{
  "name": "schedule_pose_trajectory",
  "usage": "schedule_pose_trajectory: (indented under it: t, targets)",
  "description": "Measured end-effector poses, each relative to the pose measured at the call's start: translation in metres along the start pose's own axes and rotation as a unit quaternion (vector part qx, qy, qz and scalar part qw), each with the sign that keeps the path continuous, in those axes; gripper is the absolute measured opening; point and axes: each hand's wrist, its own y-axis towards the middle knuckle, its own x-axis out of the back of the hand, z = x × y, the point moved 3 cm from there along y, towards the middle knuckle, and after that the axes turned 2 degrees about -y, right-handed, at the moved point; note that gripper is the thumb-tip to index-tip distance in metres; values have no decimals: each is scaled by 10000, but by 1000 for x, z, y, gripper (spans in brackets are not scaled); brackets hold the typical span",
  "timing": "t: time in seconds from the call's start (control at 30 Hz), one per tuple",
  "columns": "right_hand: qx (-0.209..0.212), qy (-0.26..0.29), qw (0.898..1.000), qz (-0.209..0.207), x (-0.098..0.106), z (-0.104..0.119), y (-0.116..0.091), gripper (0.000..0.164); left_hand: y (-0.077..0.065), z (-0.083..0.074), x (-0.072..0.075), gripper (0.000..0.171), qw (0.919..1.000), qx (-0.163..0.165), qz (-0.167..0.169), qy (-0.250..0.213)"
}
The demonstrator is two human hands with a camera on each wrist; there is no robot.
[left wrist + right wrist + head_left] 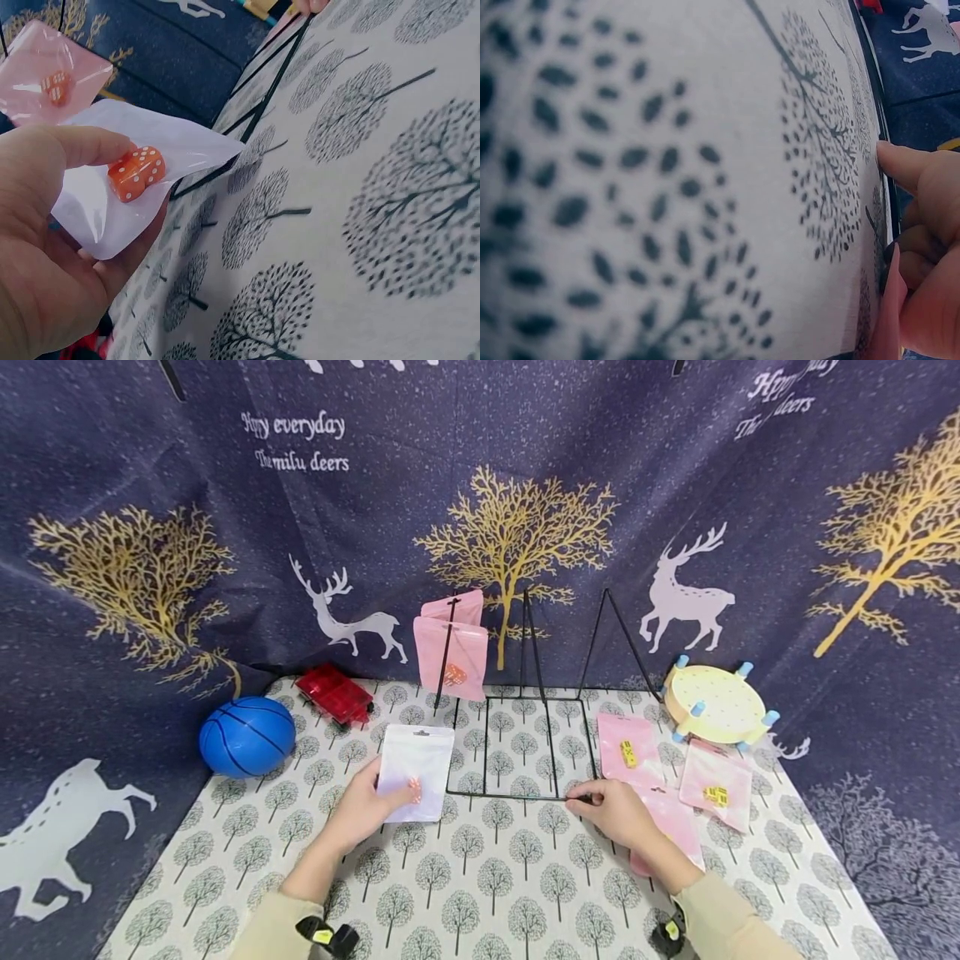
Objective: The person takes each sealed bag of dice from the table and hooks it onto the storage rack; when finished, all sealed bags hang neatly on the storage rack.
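Note:
My left hand (354,807) pinches a pale lavender zip bag (417,757) by its left side, thumb in front and fingers behind. Orange dice with white dots (138,174) show inside it in the left wrist view, beside the thumb tip. To the right of the bag, a black wire display rack (502,796) stands on the table. My right hand (617,810) grips the rack's front right corner between thumb and curled fingers. Two pink bags (442,647) hang on the rack's left hook, the front one with orange dice (454,674).
At the right lie several pink bags (647,737), some with yellow dice (628,753); my right forearm passes over one. Behind them is a pale yellow round object with blue-tipped legs (712,700). A blue ball (247,737) and a red toy vehicle (333,695) sit at left.

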Motion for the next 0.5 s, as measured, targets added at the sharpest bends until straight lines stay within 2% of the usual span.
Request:
schedule_pose_trajectory:
  t: [0.2, 0.5]
  targets:
    - [-58, -68, 10000, 2, 1, 1, 0, 15, -8, -14, -11, 47, 9989, -306, 322, -175]
    - [-118, -25, 9999, 19, 1, 2, -1, 15, -12, -43, -32, 46, 9914, -1094, 627, -354]
